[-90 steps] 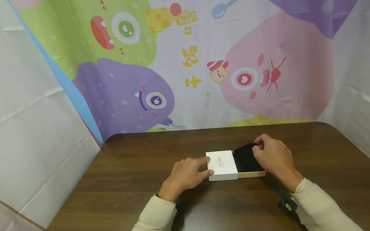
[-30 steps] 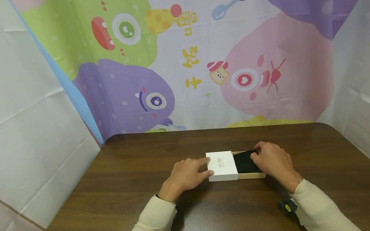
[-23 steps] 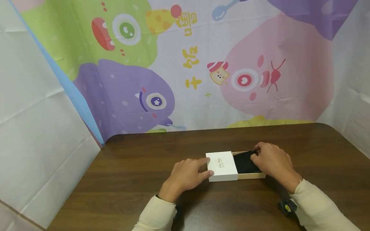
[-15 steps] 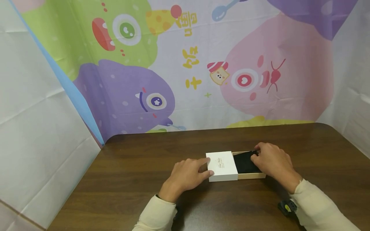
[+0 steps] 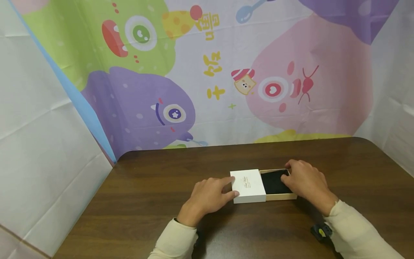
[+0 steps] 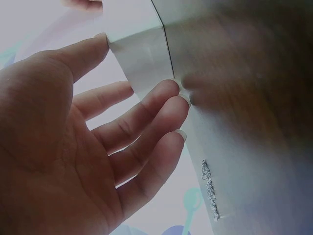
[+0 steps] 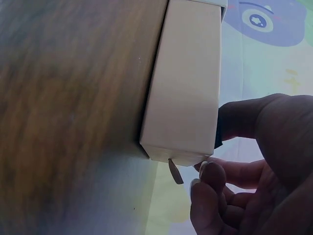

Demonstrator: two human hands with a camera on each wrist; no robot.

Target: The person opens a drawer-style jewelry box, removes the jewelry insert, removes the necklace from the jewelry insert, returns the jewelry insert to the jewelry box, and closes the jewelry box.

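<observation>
A white drawer box, its sleeve (image 5: 247,185) printed with small lettering, lies on the table. Its cream drawer (image 5: 281,197) is pulled out to the right. Inside lies a flat black cloth-like piece (image 5: 274,182). My left hand (image 5: 207,198) touches the sleeve's left end with thumb and index finger; in the left wrist view the other fingers are loosely extended by the white end (image 6: 146,58). My right hand (image 5: 307,180) grips the drawer's right end, thumb over the black piece. A small ribbon tab (image 7: 176,172) hangs from that end; the thumb tip is partly hidden.
The brown wooden table (image 5: 155,187) has rounded far corners. Behind it hangs a cartoon-printed cloth (image 5: 213,118), with pale sheets (image 5: 42,126) at both sides. A dark wrist device (image 5: 321,232) sits below the right sleeve.
Three seconds ago my right hand held the black piece's corner raised; it has since been lowered flat into the drawer, the right hand coming down with it. The left hand has stayed put.
</observation>
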